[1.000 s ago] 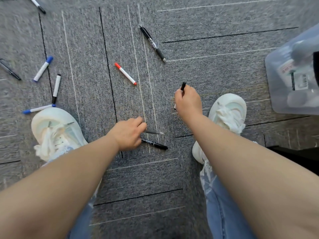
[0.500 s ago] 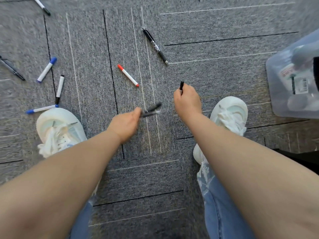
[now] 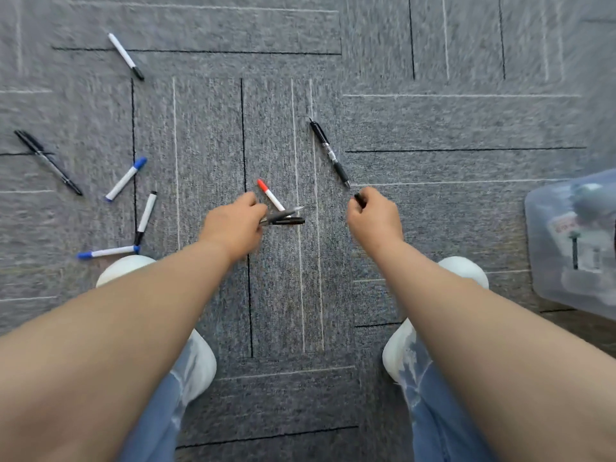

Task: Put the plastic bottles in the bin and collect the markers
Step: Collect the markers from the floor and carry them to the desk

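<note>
Grey carpet-tile floor (image 3: 450, 121) with thin black and white lines takes up most of the view. The clear plastic storage bin (image 3: 541, 268) sits on it at the right edge, beside the person's right foot. The plastic bottles (image 3: 588, 258) look to be inside it already, blurred, count unclear. None are visible loose on the floor, so that half of the task reads as done.

Both forearms reach forward and down. The left hand (image 3: 233, 225) has its grip clamped on two dark slim pens (image 3: 283, 219), which stick out to the right just above the carpet. The right hand (image 3: 375, 218) has its grip closed in a fist round a dark-tipped marker (image 3: 360, 199), only the end showing.

Loose on the floor:
- black retractable pen (image 3: 328, 153), just ahead of the right hand
- red-capped white marker (image 3: 270, 195), just beyond the left hand, partly hidden by the held pens
- blue-capped white marker (image 3: 125, 178)
- black-capped white marker (image 3: 145, 215), its end meeting a second blue-capped marker (image 3: 108, 251) lying flat
- long black pen (image 3: 48, 161), far left
- white marker with black cap (image 3: 126, 55), top left

Judgement: collecting is under halfway, with three items in hand and seven left. The red one is the closest next pick.
</note>
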Available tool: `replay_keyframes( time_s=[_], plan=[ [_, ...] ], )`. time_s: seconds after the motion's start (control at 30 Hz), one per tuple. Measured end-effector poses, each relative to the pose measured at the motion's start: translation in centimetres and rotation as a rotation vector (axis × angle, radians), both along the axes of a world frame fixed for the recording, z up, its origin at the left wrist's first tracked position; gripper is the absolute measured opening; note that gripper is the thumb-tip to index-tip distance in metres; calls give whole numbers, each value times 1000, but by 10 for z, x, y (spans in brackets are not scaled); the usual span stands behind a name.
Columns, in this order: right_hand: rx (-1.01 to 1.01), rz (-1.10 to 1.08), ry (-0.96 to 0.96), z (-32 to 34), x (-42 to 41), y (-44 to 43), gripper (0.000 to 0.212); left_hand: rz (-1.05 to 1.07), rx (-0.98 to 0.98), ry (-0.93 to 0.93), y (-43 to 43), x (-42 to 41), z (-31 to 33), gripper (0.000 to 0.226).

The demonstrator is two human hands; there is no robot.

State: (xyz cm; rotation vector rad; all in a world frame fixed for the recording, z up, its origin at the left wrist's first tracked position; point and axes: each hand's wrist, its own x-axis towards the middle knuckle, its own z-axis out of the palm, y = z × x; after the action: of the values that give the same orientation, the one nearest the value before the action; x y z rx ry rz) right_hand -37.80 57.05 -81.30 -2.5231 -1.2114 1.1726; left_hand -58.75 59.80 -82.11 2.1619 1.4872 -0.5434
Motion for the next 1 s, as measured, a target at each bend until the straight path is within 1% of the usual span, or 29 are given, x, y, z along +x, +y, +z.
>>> replay_keyframes(
  time_s=[0.07, 0.13, 0.2, 0.23, 0.3, 0.37, 0.43, 0.5, 0.6, 0.77, 0.83, 0.87, 0.97, 1.0],
  plan=[
    [-5, -19, 1, -2, 0, 13, 20, -64, -22, -15, 12, 1, -5, 36],
    [2, -6, 4, -4, 0, 25, 33, -111, -36, -18, 25, 1, -12, 56],
    [2, 93, -20, -9, 1, 37, 50, -165, -49, 7, 37, 3, -18, 72],
    [-9, 146, -25, -12, 1, 44, 57, -193, -58, 18, 43, 5, -21, 73],
    [-59, 242, -18, -14, 1, 56, 64, -255, -80, 23, 50, 9, -22, 64],
    [-111, 358, -31, -17, 0, 66, 65, -311, -106, 24, 51, 14, -23, 47],
    [-150, 437, -50, -21, -3, 75, 67, -341, -138, 16, 51, 20, -24, 36],
    [-195, 508, -68, -25, -5, 82, 65, -354, -157, 1, 51, 25, -25, 31],
    [-247, 594, -132, -29, -10, 87, 58, -325, -178, 28, 54, 30, -26, 31],
    [-177, 535, -221, -27, -18, 88, 43, -226, -162, 41, 51, 21, -28, 27],
    [-166, 477, -214, -30, -21, 88, 37, -184, -141, 20, 51, 11, -27, 23],
    [-159, 415, -187, -31, -22, 87, 34, -174, -125, 16, 51, 6, -27, 22],
    [-105, 100, -45, -32, -31, 90, 19, -191, -53, 51, 55, -18, -27, 21],
    [-86, 58, -36, -31, -34, 92, 17, -196, -24, 62, 57, -28, -26, 23]
  ],
)
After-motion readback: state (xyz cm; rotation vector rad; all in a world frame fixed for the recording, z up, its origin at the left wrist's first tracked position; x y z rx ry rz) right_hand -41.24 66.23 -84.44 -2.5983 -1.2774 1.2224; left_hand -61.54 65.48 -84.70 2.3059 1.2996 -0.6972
